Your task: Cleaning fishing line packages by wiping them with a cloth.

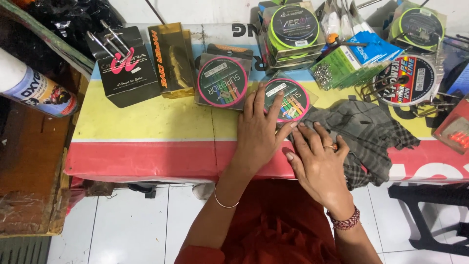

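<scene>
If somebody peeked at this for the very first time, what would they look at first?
Probably the two hands in the middle: the left hand lies flat on a round spool of fishing line with a pink rim, and the right hand presses on a grey checked cloth beside it. Next, the bright table cover with yellow and red stripes, and the matching pink-rimmed spool further left.

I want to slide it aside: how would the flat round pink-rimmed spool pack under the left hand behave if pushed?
The spool pack lies flat, so it would likely slide, not roll. Its clear cover looks glossy, perhaps slippery under the left hand. It appears thin and probably light.
</scene>
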